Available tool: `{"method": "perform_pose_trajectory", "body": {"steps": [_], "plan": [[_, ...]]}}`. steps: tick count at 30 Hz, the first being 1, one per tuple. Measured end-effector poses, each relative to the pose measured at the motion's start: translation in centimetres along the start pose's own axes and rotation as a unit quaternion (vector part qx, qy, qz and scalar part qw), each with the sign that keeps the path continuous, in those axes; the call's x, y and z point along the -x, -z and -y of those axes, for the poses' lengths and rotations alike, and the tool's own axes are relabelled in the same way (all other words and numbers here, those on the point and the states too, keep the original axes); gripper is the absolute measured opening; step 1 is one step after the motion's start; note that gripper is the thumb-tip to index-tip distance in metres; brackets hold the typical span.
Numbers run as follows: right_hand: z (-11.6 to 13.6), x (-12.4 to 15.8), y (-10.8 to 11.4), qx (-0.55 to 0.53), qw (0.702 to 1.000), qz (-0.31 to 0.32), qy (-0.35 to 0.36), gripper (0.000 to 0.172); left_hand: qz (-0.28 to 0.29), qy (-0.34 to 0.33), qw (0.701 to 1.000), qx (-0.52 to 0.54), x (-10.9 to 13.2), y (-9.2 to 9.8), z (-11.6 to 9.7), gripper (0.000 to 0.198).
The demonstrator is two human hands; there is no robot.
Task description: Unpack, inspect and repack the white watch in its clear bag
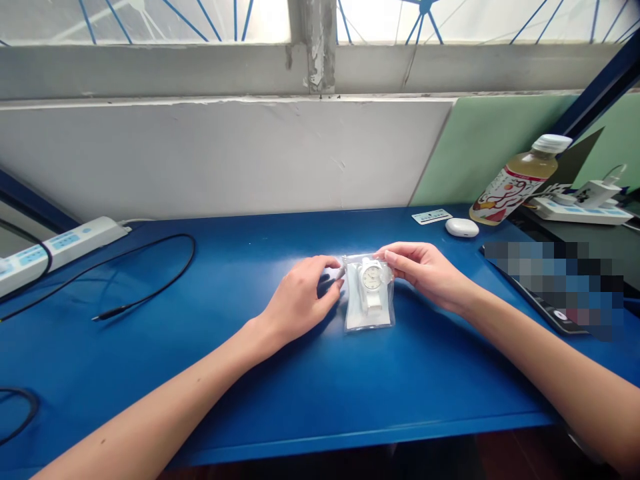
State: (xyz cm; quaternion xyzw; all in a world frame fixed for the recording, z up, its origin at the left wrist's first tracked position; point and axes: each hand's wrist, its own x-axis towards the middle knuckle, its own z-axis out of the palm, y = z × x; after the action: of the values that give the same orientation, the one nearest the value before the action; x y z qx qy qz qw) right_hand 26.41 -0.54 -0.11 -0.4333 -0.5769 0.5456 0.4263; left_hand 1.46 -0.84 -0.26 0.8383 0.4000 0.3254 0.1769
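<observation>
A white wristwatch (371, 283) with a round dial and white strap lies inside a clear plastic bag (354, 321), face up, with a pale insert behind it. The bag rests on the blue desk, or just above it; I cannot tell which. My right hand (425, 270) pinches the bag's upper right corner between thumb and fingers. On the opposite side, my left hand (300, 293) has its thumb and index finger closed about the bag's upper left edge. The fingertips partly hide that edge.
Black cable (150, 303) and a white power strip (65, 250) are at left. Back right are a card (432, 217), a white earbud case (461, 228) and a leaning drink bottle (517, 180). A dark device (537, 293), partly blurred out, lies beyond my right forearm.
</observation>
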Motion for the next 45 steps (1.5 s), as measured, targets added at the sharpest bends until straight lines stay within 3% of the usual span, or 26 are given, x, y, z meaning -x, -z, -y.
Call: {"method": "perform_pose_trajectory", "body": {"steps": [10,16,23,28,33,36,40,42,45], "plan": [[-0.2,-0.4,0.4,0.025,0.999,-0.02,-0.017,0.032,-0.062,-0.007,0.995,-0.08,0.1,0.1,0.4,0.01],[-0.4,-0.3,0.4,0.071,0.994,-0.085,-0.027,0.036,-0.075,-0.007,0.986,-0.147,0.1,0.4,0.3,0.007],[-0.3,-0.2,0.1,0.09,0.991,-0.093,-0.04,0.029,-0.084,-0.08,0.984,-0.138,0.1,0.3,0.7,0.013],[0.0,-0.1,-0.4,0.076,0.991,-0.097,-0.052,0.022,-0.076,-0.142,0.977,-0.138,0.3,-0.2,1.3,0.019],[-0.2,0.0,-0.8,0.116,0.99,-0.075,-0.041,0.022,-0.033,-0.148,0.976,-0.154,0.5,-0.5,1.7,0.023],[-0.2,0.3,-1.0,0.243,0.965,-0.101,0.016,0.019,0.029,-0.133,0.978,-0.16,0.5,-0.3,1.5,0.026],[0.2,0.9,-0.7,0.415,0.886,-0.135,0.156,0.019,0.063,-0.118,0.98,-0.144,0.3,0.1,1.1,0.024],[0.6,1.2,-0.2,0.467,0.854,-0.093,0.21,0.022,0.065,-0.117,0.982,-0.134,0.3,0.1,1.1,0.023],[1.2,1.5,0.3,0.501,0.833,0.017,0.235,0.038,0.041,-0.108,0.985,-0.127,0.3,0.0,1.2,0.022]]}}
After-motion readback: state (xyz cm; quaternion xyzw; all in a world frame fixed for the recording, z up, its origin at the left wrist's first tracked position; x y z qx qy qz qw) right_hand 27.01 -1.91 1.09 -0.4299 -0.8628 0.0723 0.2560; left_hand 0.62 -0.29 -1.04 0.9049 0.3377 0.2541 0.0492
